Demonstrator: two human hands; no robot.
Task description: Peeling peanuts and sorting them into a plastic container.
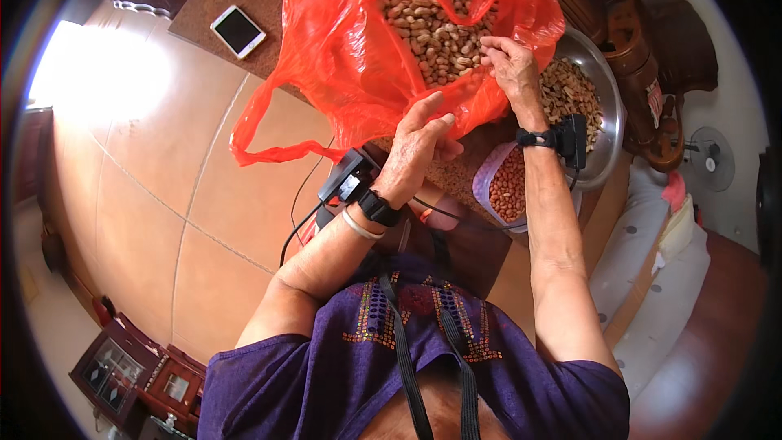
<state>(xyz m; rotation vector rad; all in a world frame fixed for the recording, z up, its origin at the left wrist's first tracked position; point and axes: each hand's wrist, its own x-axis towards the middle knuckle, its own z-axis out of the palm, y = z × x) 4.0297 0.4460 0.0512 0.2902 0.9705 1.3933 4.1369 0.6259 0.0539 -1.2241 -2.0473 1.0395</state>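
A red plastic bag [342, 57] lies opened out in front of me, full of unshelled peanuts [436, 33]. My right hand [515, 73] is over the right side of the bag's opening, its fingers bent together by the peanuts; what they hold, if anything, is too small to make out. At the bag's near edge is my left hand [417, 147], fingers apart with nothing seen in them. Reddish shelled peanuts [507, 186] fill a pale purple container [484, 175] below my right wrist. Empty peanut shells [570, 94] lie in a metal basin [612, 126] at the right.
A white phone [238, 32] rests on the brown tabletop [195, 19] left of the bag. Black devices with cables are strapped at both wrists. Dark wooden furniture [635, 57] stands beyond the basin, and a fan [710, 163] is at the far right.
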